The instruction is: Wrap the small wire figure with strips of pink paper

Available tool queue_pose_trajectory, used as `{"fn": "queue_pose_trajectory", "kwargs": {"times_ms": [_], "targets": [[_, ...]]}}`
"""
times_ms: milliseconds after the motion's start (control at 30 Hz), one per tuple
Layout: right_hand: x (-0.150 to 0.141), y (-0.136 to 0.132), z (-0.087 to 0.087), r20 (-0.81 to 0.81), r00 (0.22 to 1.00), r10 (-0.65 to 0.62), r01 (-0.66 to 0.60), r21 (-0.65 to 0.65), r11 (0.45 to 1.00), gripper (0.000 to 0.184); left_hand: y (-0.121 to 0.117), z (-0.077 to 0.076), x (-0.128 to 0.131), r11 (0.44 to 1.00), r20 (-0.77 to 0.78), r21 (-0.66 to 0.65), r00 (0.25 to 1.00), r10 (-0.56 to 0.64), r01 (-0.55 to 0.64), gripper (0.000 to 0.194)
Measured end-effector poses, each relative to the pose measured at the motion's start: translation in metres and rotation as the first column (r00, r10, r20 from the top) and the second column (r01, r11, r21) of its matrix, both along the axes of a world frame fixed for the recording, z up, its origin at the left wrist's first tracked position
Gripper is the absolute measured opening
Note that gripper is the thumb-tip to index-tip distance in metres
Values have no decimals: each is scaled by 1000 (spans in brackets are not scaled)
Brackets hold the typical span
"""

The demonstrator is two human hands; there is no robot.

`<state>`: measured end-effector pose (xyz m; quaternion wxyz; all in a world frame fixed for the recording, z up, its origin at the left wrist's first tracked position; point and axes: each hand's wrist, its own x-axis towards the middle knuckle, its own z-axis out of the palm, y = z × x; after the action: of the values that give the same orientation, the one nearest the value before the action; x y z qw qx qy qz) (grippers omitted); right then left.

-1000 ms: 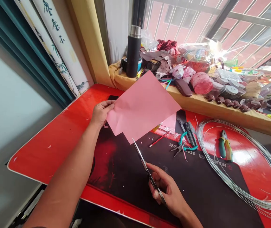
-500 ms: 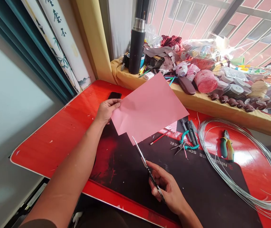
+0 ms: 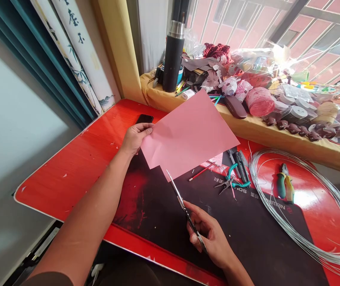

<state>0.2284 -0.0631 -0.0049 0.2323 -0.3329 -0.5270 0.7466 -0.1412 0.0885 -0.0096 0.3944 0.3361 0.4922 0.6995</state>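
Note:
My left hand (image 3: 136, 139) pinches the left edge of a pink sheet of paper (image 3: 190, 135), which is held up above the table and has a notch cut out of its lower left corner. In my right hand (image 3: 207, 234) is a pair of scissors (image 3: 184, 207), its blades pointing up and to the left. The blade tip overlaps the paper's lower edge beside the notch; whether it touches the paper I cannot tell. Beneath the sheet lies a dark desk mat (image 3: 158, 214).
Teal-handled pliers (image 3: 232, 180), a utility knife (image 3: 241, 166) and a red pencil (image 3: 199, 173) lie right of the paper. Farther right are a coil of wire (image 3: 304, 222) and green-yellow pliers (image 3: 285, 184). A black thermos (image 3: 173, 59) stands on the crowded windowsill; a phone (image 3: 144, 118) lies behind my left hand.
The view has shifted very slightly. Both hands, the paper and the scissors keep nearly the same positions relative to each other.

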Motion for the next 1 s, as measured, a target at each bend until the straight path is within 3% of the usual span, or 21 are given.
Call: {"fn": "queue_pose_trajectory", "kwargs": {"times_ms": [1000], "targets": [[-4, -1, 4, 20, 999, -29, 30, -9, 1000, 75, 0, -1, 1, 1000, 2, -6, 1000, -3, 3, 36]]}}
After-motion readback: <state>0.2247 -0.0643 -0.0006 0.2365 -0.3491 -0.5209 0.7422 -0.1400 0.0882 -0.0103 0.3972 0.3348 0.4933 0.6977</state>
